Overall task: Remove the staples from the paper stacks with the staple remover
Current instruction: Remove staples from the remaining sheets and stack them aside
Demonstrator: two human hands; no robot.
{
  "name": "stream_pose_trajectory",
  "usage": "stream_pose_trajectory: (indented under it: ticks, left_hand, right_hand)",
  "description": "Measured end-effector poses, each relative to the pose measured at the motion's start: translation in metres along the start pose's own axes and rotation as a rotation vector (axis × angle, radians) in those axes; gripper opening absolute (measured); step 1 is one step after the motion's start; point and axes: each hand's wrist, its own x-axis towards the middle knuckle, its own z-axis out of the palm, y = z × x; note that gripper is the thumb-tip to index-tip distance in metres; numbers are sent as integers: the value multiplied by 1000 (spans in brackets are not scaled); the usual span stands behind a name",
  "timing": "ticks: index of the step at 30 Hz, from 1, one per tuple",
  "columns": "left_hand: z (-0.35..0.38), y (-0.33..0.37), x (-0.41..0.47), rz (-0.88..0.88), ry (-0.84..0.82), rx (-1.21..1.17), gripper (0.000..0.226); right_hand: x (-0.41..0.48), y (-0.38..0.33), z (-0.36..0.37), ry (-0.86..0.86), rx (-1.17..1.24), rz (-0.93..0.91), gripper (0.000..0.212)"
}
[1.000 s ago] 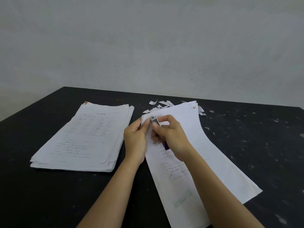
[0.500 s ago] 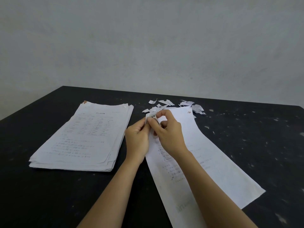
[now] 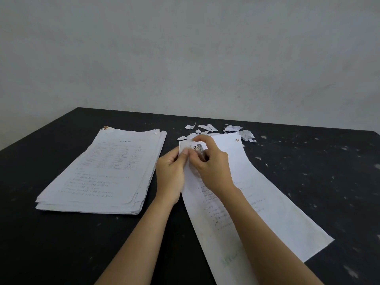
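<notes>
- A thick pile of papers (image 3: 100, 171) lies well to the left of the stapled sheets (image 3: 267, 202), flat on the black table (image 3: 329, 182) and untouched by either hand
- The left hand (image 3: 171, 173) is at the sheets' far left corner, pinching that corner between thumb and curled fingers and lifting it slightly off the table
- The staple remover (image 3: 198, 149) sits right over that same corner, its metal end pointing away from the person; the staple itself is too small to make out
- The right hand (image 3: 211, 169) lies on the sheets just right of the corner, its fingers curled round the remover, the forefinger arched over the top
- Torn paper scraps (image 3: 207, 127) are scattered just beyond the sheets' far edge (likely leavings of other corners)
- Step in hand, as I judge it: working the staple out of this corner
- The next move calls for the metal tip to get under the staple, then a steady lever or pull while the left hand keeps its pinch, so that the corner does not tear
</notes>
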Motion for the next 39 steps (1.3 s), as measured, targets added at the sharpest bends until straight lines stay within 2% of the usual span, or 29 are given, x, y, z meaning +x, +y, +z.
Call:
stream_pose_trajectory:
  ticks: [9, 14, 22, 26, 30, 32, 34, 37, 39]
  left_hand:
    - [0, 2, 2, -33, -18, 16, 26]
    - [-1, 0, 3, -29, -43, 54, 25]
    - [-1, -5, 5, -26, -44, 72, 23]
    - [5, -8, 5, -10, 8, 112, 26]
    - [9, -11, 7, 2, 53, 153, 38]
    - [9, -12, 8, 28, 43, 202, 45]
    - [10, -13, 8, 50, 45, 251, 44]
    - [12, -17, 9, -21, 81, 207, 36]
    - [12, -18, 8, -8, 85, 184, 34]
  right_hand:
    - [1, -4, -8, -38, -511, -340, 17]
    - [6, -4, -9, -174, -699, -239, 28]
    - [10, -11, 0, -240, -558, 5, 26]
    - [7, -8, 4, -190, -515, 2, 25]
    - [5, -5, 4, -167, -577, -45, 27]
    - [6, -3, 6, -117, -506, 3, 25]
    - [8, -6, 6, -98, -425, 63, 20]
    - [7, -8, 11, -113, -512, -54, 12]
    - [9, -12, 12, -53, -370, -17, 12]
